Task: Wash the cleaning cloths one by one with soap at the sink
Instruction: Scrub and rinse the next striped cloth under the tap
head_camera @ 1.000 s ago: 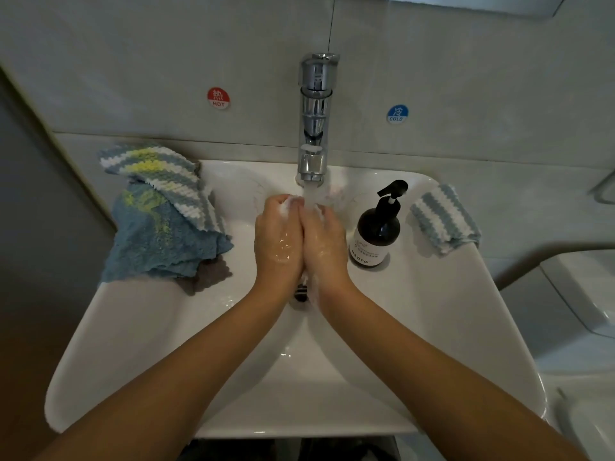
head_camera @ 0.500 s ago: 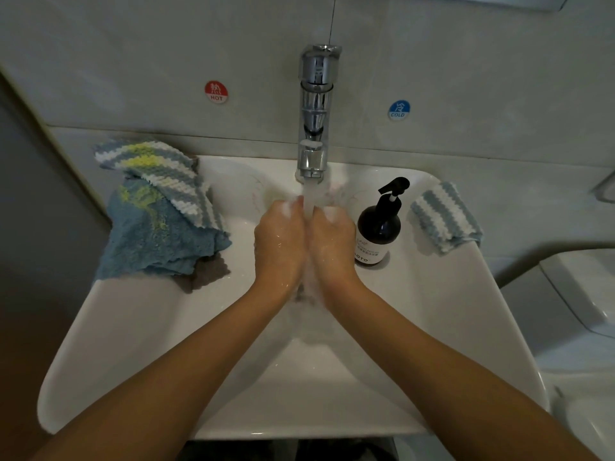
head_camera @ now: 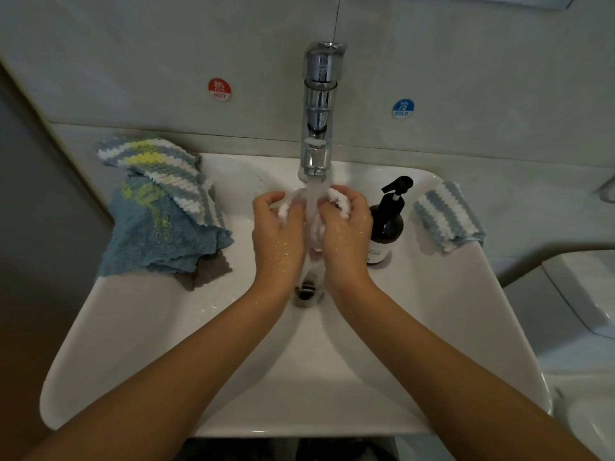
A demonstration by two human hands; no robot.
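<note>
At the centre of the frame, under the running faucet (head_camera: 317,111), the left hand (head_camera: 278,234) and right hand (head_camera: 347,232) each curl their fingers round a white cloth (head_camera: 339,198), bunched between them in the stream over the sink (head_camera: 449,327). At left a pile of cloths (head_camera: 159,214) lies on the rim; at right stand a soap bottle (head_camera: 386,224) and a striped cloth (head_camera: 446,216).

1. A pale tiled wall (head_camera: 466,61) is seen beyond the grip, marked with a red HOT sticker (head_camera: 219,89) and a blue COLD sticker (head_camera: 403,108).
2. A white fixture (head_camera: 579,294) is seen far right of the grip.
3. Dim lighting is noted.
</note>
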